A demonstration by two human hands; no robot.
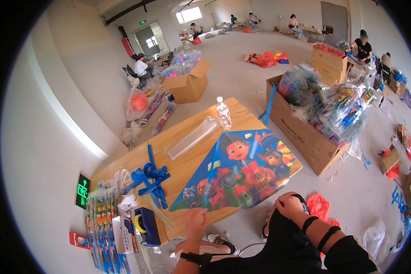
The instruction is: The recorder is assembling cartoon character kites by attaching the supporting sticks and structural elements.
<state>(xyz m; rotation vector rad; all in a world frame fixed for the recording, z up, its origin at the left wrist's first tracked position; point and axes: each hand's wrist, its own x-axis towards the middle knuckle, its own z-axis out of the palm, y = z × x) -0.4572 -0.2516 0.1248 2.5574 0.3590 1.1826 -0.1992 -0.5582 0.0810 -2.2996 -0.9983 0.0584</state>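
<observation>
A kite (242, 176) printed with cartoon figures on blue lies spread on the wooden table (192, 118), its right part reaching the table's edge. My left hand (197, 224) is at the kite's lower edge, with its fingers smeared by motion. Close to the kite's lower right corner, by my knee, my right hand (289, 205) is closed; whatever it may hold is hidden. Long clear plastic sleeves (192, 137) lie beyond the kite. Blue strips (153, 178) are heaped left of it, near thin pale sticks (157, 210).
A clear bottle (223, 113) stands at the table's far edge. A tape dispenser (146, 227) sits at the near left corner beside bundled packages (102, 223). A large carton (301, 130) of wrapped goods stands right of the table. Other people work farther off.
</observation>
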